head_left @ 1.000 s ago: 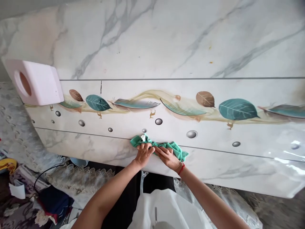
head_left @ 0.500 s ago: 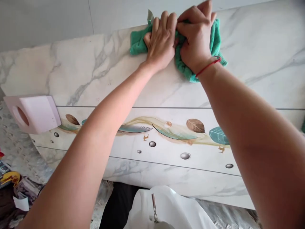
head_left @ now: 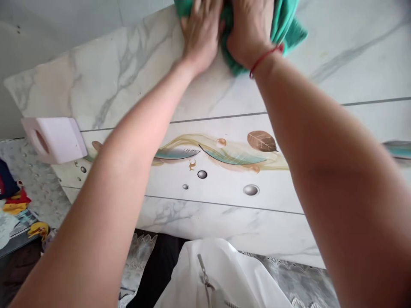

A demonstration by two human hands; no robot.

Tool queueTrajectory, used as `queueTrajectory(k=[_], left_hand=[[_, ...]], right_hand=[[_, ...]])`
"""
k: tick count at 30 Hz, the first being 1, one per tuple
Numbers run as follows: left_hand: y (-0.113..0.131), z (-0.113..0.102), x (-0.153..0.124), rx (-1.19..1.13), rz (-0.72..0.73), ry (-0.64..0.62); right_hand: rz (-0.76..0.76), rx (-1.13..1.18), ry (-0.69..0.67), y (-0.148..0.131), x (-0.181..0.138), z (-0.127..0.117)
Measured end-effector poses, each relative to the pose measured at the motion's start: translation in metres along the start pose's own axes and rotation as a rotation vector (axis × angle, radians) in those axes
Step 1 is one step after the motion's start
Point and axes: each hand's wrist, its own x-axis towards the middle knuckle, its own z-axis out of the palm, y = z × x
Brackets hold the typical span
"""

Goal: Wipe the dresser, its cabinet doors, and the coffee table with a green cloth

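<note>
Both my arms stretch far forward across a marble-patterned tabletop [head_left: 135, 81] with a printed band of leaves and beads. At the top edge of the view my left hand [head_left: 201, 30] and my right hand [head_left: 248, 30] press side by side on a bunched green cloth [head_left: 284, 28], fingers curled over it. The fingertips are cut off by the frame's top edge. A red string circles my right wrist.
A pale pink square box [head_left: 54, 139] with a round hole sits on the table's left end. A lace-edged cover hangs below the table's near edge. Clutter of cloth and yellow items lies on the floor at the left. My white garment with a zipper shows at the bottom.
My hands slid the green cloth from the table's near edge to the far side, then a little farther up and out of frame. The view shifted slightly.
</note>
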Motion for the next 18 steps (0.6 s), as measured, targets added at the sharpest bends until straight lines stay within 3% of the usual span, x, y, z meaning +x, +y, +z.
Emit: queueTrajectory(k=[4, 7, 9, 15, 18], left_hand=[[0.017, -0.006, -0.006, 0.028, -0.057, 0.006], [0.046, 0.014, -0.049, 0.055, -0.069, -0.044], [0.072, 0.038, -0.103, 0.042, -0.029, -0.143], [0.173, 0.115, -0.31, -0.1, 0.026, -0.469], [0.209, 0.136, -0.363, -0.108, -0.031, -0.52]], right_hand=[[-0.01, -0.345, -0.065, -0.022, -0.113, 0.005], [-0.061, -0.355, -0.079, -0.016, -0.214, 0.022], [-0.104, -0.349, -0.093, -0.011, -0.292, 0.034], [-0.2, -0.31, -0.22, -0.019, -0.554, 0.054], [-0.137, -0.307, -0.26, -0.029, -0.643, 0.058]])
